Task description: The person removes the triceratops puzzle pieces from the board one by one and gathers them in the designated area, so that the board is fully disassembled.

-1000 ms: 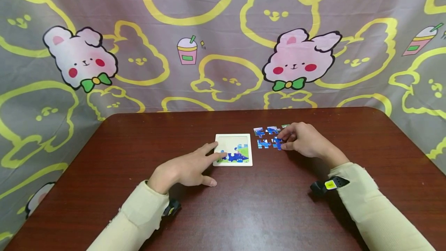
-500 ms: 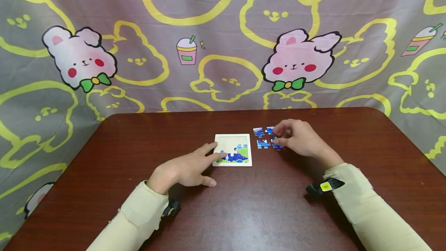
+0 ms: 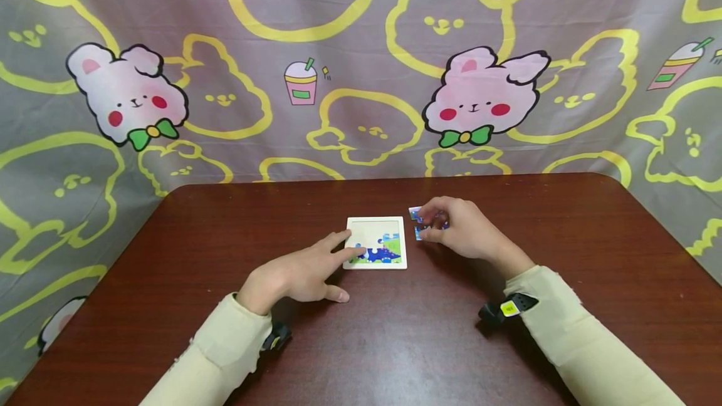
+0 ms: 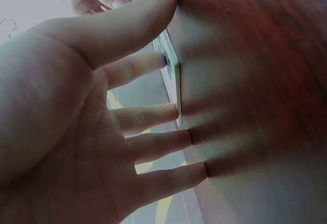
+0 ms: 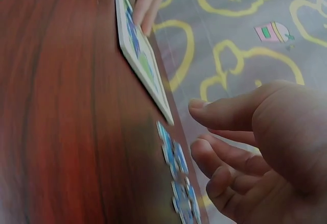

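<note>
One partly filled, white-framed jigsaw tray point(image 3: 372, 230) lay on the wooden table point(image 3: 395, 331); its fitted pieces point(image 3: 382, 255) could not be counted. The left hand point(image 3: 299, 273), fingers spread wide, touched the tray with two fingertips. Right of the tray, the right hand point(image 3: 470, 230) hovered over at least four loose jigsaw pieces point(image 5: 165, 142), thumb and forefinger narrowly parted.

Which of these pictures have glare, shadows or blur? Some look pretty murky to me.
Head view: mostly clear, with a pale sheen on the near part of the table; left wrist view: washed out at upper left, with dark streaks, shadows or reflections, trailing beside the left hand; right wrist view: dimmer, with the loose puzzle pieces looking soft and smeared.
</note>
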Demonstrator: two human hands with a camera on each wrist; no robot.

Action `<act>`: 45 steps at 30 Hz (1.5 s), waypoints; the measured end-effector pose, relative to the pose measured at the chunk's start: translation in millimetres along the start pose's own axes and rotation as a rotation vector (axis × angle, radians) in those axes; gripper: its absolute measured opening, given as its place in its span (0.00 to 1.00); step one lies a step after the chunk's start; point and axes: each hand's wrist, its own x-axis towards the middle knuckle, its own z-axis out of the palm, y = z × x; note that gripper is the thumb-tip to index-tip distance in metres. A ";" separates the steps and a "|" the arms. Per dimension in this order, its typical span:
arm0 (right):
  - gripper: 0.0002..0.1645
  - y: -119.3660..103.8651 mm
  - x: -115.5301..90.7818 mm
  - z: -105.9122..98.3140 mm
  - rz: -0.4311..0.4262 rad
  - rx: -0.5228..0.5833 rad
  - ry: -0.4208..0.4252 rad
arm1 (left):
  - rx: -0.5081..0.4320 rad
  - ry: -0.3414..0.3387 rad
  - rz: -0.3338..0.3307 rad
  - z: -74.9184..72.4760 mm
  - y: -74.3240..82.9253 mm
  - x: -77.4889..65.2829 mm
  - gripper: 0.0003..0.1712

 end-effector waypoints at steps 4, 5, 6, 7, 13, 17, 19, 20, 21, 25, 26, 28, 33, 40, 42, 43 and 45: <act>0.20 -9.8 2.1 6.7 -0.011 0.022 -0.031 | 0.001 0.000 0.004 -1.0 0.1 -0.1 0.45; 0.20 -12.5 2.5 8.3 -0.012 0.030 -0.039 | 0.001 -0.001 0.002 -1.2 0.4 -0.1 0.45; 0.21 -14.7 2.7 9.9 -0.014 0.032 -0.045 | 0.002 -0.002 0.002 -1.5 0.2 0.3 0.45; 0.21 -17.0 2.8 11.4 -0.012 0.034 -0.049 | 0.003 -0.003 0.000 -1.6 0.3 0.3 0.45; 0.23 -22.4 2.1 22.8 -0.033 0.041 -0.067 | 0.005 -0.007 0.000 -1.7 0.6 0.4 0.45; 0.23 -23.5 1.0 28.2 -0.045 0.033 -0.096 | 0.006 -0.012 -0.005 -0.5 0.9 1.7 0.45; 0.24 -23.8 0.5 29.8 -0.049 0.027 -0.106 | 0.009 -0.013 -0.010 -0.2 1.2 2.2 0.45; 0.24 -23.9 0.2 30.4 -0.050 0.026 -0.113 | 0.009 -0.012 -0.009 0.1 1.2 2.4 0.45; 0.24 -23.9 0.1 31.0 -0.053 0.022 -0.117 | 0.010 -0.011 -0.008 0.3 1.2 2.7 0.45; 0.24 -24.0 0.6 33.8 -0.086 0.005 -0.119 | 0.016 -0.005 -0.008 0.6 0.9 2.1 0.45; 0.24 -24.0 0.8 34.4 -0.099 -0.001 -0.116 | 0.016 -0.004 -0.008 0.7 0.9 1.9 0.45; 0.23 -24.2 1.0 35.5 -0.112 -0.009 -0.112 | 0.017 -0.002 -0.006 0.5 0.6 1.2 0.45; 0.22 -25.6 1.5 37.6 -0.114 -0.021 -0.123 | 0.014 -0.002 0.001 -0.4 -0.1 0.2 0.45; 0.22 -28.2 4.5 39.6 -0.090 -0.049 -0.136 | 0.009 -0.005 0.001 -0.7 -0.7 -0.6 0.46; 0.22 -28.2 5.5 39.8 -0.085 -0.058 -0.140 | 0.008 -0.004 0.004 -0.6 -1.0 -0.6 0.46; 0.22 -28.2 5.9 39.9 -0.082 -0.059 -0.143 | 0.008 -0.003 0.006 -0.5 -1.2 -0.5 0.46; 0.21 -28.3 6.7 39.7 -0.078 -0.063 -0.152 | 0.008 -0.001 0.008 -0.6 -1.3 -0.4 0.46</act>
